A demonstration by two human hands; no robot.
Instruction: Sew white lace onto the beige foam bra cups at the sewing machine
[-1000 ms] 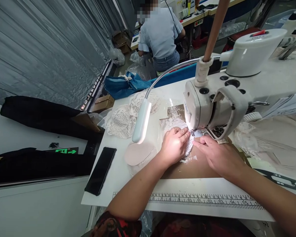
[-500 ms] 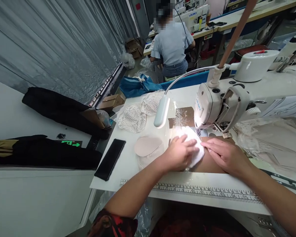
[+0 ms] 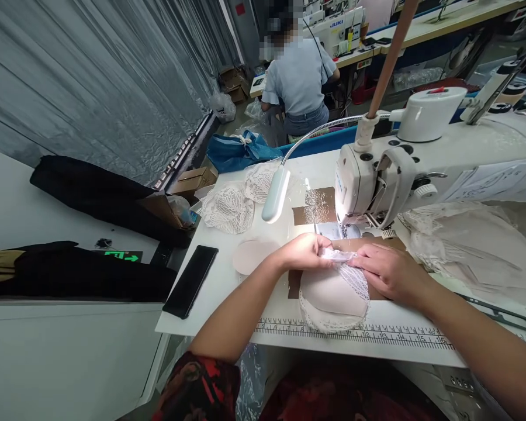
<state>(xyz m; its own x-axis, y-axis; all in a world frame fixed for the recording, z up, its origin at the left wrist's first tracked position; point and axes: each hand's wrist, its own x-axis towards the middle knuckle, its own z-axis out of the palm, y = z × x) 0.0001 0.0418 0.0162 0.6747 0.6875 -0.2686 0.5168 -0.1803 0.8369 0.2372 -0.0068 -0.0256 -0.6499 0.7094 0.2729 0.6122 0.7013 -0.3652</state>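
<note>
A pale lace-edged fabric cup (image 3: pixel 333 295) hangs from both my hands over the front of the sewing table, just short of the sewing machine (image 3: pixel 348 190). My left hand (image 3: pixel 304 252) pinches its folded upper edge from the left. On the other side my right hand (image 3: pixel 381 269) grips the same edge, fingers closed. The cup's lower rim lies across the printed ruler (image 3: pixel 403 336). Behind my hands, the needle area is lit and partly hidden by the machine head. A flat beige oval pad (image 3: pixel 252 256) lies left of my left hand.
White lace pieces (image 3: pixel 228 207) lie at the table's back left, beside a bendable lamp (image 3: pixel 277 194). A black phone (image 3: pixel 190 282) rests near the left edge. Stacked pale fabric (image 3: pixel 482 248) is on the right. A person (image 3: pixel 296 82) sits at another table ahead.
The fabric cup has come away from under the machine's needle towards me, its padded face now visible. Both hands now pinch its upper edge; before, my left hand lay spread on it.
</note>
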